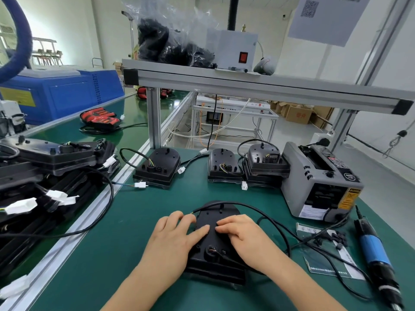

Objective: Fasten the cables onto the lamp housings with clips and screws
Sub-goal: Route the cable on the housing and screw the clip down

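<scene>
A black lamp housing (215, 261) lies back-up on the green mat in front of me. Its black cable (267, 217) loops off its top and round to the right. My left hand (177, 234) rests on the housing's left side, thumb stretched across the back. My right hand (242, 232) lies on the right side, fingertips pressing at the centre close to the left thumb. Whether a clip sits under the fingers is hidden. Small black clips (336, 237) lie on a clear bag at the right. A blue electric screwdriver (372, 250) rests beside them.
Three more housings (158, 167) (222, 164) (265, 160) with cables and white plugs stand at the back of the mat. A grey tape dispenser (318, 182) sits at the right. Several stacked housings (51, 158) fill the conveyor at the left, behind an aluminium rail (94, 209).
</scene>
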